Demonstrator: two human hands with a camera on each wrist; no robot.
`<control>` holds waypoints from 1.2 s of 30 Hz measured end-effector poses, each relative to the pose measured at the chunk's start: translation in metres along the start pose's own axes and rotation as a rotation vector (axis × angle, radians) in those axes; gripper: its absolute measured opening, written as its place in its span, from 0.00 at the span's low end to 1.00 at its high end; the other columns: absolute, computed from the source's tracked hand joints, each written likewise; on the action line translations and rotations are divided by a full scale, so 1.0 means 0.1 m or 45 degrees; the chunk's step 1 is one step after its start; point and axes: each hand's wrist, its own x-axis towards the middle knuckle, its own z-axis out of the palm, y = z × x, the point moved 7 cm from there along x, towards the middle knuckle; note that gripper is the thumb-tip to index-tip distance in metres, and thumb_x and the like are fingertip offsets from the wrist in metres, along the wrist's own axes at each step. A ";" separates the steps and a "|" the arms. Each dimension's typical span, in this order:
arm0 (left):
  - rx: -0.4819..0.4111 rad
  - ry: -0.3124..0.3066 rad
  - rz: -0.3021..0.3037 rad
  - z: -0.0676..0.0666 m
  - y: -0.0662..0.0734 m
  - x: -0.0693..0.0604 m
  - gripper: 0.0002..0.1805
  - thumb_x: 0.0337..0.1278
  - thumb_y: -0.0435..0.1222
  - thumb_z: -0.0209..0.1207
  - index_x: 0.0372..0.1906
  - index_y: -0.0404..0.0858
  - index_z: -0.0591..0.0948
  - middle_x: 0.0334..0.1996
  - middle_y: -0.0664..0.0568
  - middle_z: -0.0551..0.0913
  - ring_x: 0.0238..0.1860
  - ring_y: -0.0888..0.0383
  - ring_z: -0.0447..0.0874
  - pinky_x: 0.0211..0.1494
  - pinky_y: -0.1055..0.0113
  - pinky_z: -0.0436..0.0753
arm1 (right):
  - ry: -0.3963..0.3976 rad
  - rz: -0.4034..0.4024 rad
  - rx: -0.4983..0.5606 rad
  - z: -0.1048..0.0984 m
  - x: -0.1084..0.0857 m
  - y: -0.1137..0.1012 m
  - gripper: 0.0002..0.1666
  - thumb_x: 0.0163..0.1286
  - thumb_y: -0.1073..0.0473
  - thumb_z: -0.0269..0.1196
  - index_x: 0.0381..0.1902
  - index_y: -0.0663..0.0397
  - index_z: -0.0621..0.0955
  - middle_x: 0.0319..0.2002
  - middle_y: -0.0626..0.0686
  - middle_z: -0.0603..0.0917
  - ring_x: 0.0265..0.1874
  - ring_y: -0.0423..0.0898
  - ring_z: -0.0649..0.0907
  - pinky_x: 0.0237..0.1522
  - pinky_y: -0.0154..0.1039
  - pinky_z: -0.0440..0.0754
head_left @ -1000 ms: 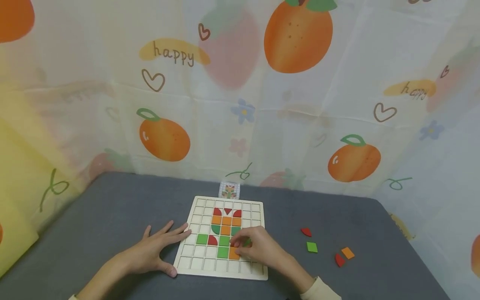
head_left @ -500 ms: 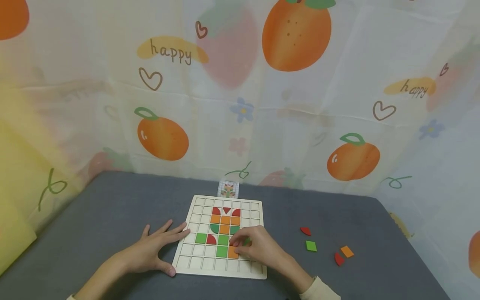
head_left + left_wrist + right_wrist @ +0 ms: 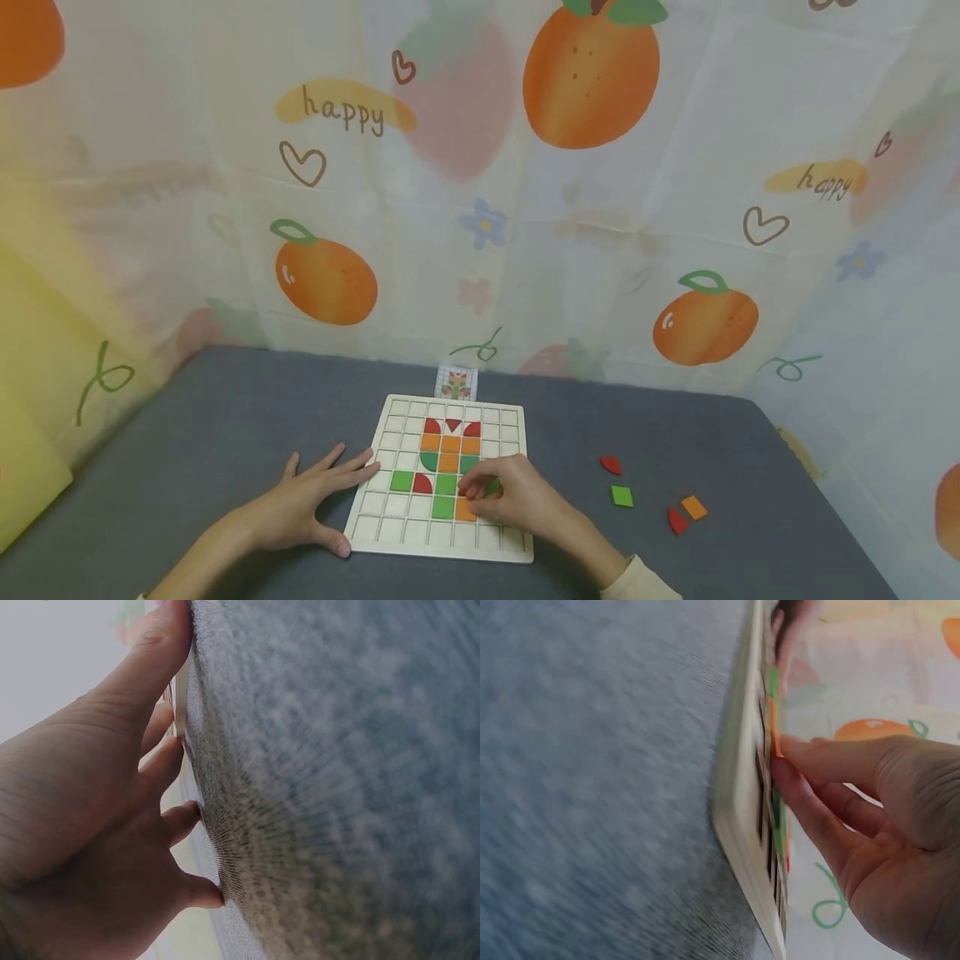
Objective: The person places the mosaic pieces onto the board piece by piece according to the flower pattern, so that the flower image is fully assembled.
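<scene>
A cream grid board (image 3: 378, 529) lies on the table with red, orange and green tiles in its cells. My right hand (image 3: 525, 496) bends over the board's right half. Its thumb and index finger (image 3: 799, 791) pinch an orange square tile (image 3: 466, 510), beside a green square tile (image 3: 442, 507) in the lower rows. These fingers partly cover a red piece and a green piece under the hand. With fingers spread, my left hand (image 3: 300, 504) rests at the board's left edge; its thumb touches the near left corner. In the left wrist view, the left fingertips (image 3: 210, 892) meet the cloth and board edge.
To the right of the board lie a red tile (image 3: 611, 465), a green square (image 3: 622, 497), a second red tile (image 3: 677, 521) and an orange square (image 3: 694, 507). A small pattern card (image 3: 456, 383) stands behind the board. A fruit-print curtain (image 3: 420, 250) hangs behind the grey table (image 3: 247, 417).
Both hands and all the tiles hold nearly the same places. The head view has shifted slightly.
</scene>
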 end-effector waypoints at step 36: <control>0.006 -0.001 0.006 0.00 0.03 -0.01 0.57 0.31 0.57 0.73 0.73 0.44 0.66 0.75 0.42 0.58 0.73 0.27 0.41 0.56 0.22 0.30 | 0.257 0.345 -0.209 -1.52 -1.37 0.81 0.19 0.59 0.69 0.69 0.50 0.60 0.83 0.41 0.56 0.87 0.38 0.44 0.86 0.36 0.32 0.83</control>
